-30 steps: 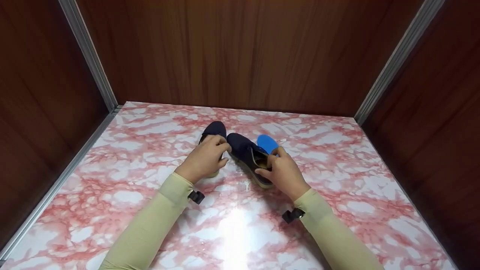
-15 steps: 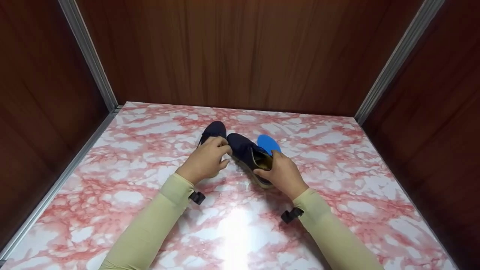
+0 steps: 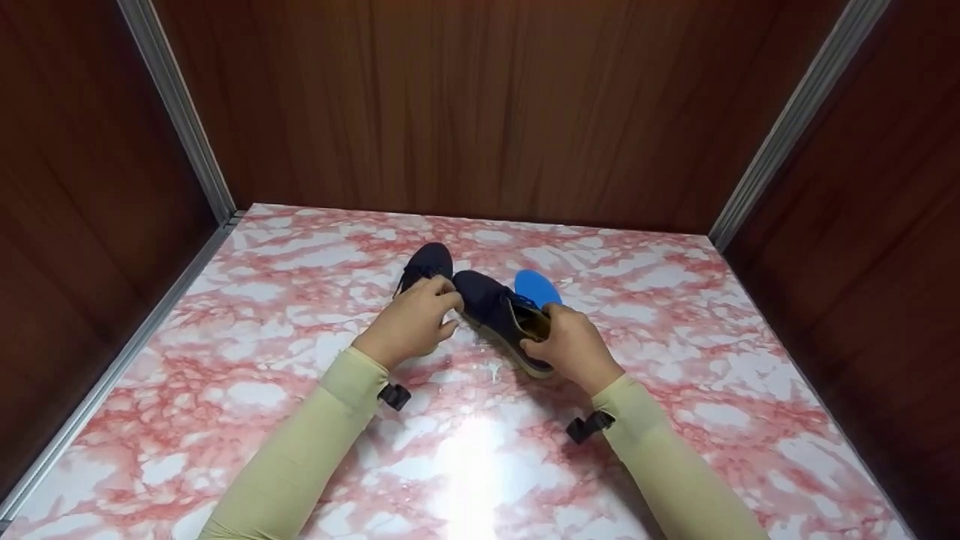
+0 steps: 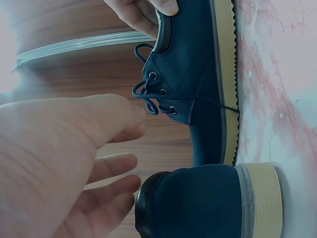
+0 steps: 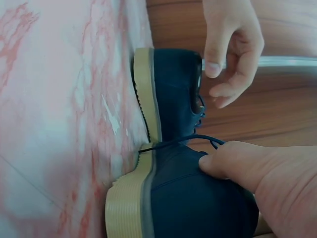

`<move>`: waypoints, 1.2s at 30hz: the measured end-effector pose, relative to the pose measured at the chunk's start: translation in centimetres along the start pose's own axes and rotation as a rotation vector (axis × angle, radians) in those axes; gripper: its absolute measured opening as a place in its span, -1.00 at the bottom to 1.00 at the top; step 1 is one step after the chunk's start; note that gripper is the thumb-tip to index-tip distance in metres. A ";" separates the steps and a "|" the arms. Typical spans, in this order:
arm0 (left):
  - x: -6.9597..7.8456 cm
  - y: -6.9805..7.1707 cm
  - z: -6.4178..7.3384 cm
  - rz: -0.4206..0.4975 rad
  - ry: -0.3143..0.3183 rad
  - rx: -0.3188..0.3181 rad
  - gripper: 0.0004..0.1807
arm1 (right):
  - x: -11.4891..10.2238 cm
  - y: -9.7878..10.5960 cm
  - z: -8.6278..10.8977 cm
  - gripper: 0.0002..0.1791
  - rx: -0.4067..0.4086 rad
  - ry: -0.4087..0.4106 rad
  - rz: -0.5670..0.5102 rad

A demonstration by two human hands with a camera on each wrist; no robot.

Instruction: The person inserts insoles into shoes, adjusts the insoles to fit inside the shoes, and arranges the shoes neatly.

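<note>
Two navy lace-up shoes with cream soles stand on the marbled tabletop. My right hand [image 3: 576,349] holds the right shoe [image 3: 484,300] by its collar near the heel. In the right wrist view the thumb [image 5: 218,166] presses the shoe's side, and the other fingers are mostly hidden. My left hand [image 3: 411,321] hovers over the rear of the left shoe [image 3: 430,259], covering much of it in the head view. Its fingers are loosely bent with nothing between them, close to the heel collar [image 4: 144,206] in the left wrist view. A blue insole [image 3: 536,286] lies beyond the right shoe.
The red-and-white marbled tabletop [image 3: 300,420] is enclosed by dark wood panels [image 3: 465,112] at the back and both sides. Metal strips [image 3: 180,112] run along the corners. Light glares off the front middle of the table.
My right hand's fingers have drawn back from near the insole to the shoe's collar. The right shoe has shifted slightly to the right. The left hand has barely moved.
</note>
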State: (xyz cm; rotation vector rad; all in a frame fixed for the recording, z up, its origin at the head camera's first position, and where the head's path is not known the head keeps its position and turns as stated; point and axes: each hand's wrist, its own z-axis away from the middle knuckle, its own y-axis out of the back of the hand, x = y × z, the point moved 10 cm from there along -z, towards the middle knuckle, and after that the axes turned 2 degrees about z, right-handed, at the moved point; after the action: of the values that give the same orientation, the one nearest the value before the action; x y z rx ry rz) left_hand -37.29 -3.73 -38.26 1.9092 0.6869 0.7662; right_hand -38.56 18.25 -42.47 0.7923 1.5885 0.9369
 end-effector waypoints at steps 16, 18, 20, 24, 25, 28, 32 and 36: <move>-0.5 -0.9 -0.1 0.003 0.070 -0.084 -0.71 | -0.5 0.6 0.2 -0.53 -0.064 0.066 0.084; -0.6 -1.0 -0.1 0.000 0.075 -0.091 -0.68 | -0.5 0.6 0.3 -0.50 -0.075 0.075 0.092; -0.6 -1.1 -0.1 -0.009 0.081 -0.102 -0.65 | -0.5 0.7 0.3 -0.48 -0.083 0.086 0.096; -0.6 -1.2 -0.1 -0.024 0.083 -0.106 -0.58 | -0.6 0.8 0.4 -0.46 -0.092 0.108 0.104; -0.7 -1.2 -0.1 -0.027 0.084 -0.110 -0.57 | -0.6 0.8 0.5 -0.47 -0.097 0.109 0.107; -0.6 -1.2 -0.1 -0.028 0.069 -0.105 -0.54 | -0.6 0.8 0.6 -0.49 -0.114 0.111 0.111; -0.4 -1.3 0.0 -0.033 0.044 -0.107 -0.48 | -0.7 0.8 0.8 -0.54 -0.150 0.115 0.123; -0.3 -1.4 0.1 -0.039 0.058 -0.127 -0.42 | -0.7 0.9 1.0 -0.59 -0.188 0.124 0.137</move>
State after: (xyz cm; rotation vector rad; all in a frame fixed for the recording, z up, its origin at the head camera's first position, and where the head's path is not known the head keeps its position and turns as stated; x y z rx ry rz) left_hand -37.60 -3.51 -39.61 1.7598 0.6926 0.8242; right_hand -37.40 18.21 -41.42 0.7291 1.5389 1.2361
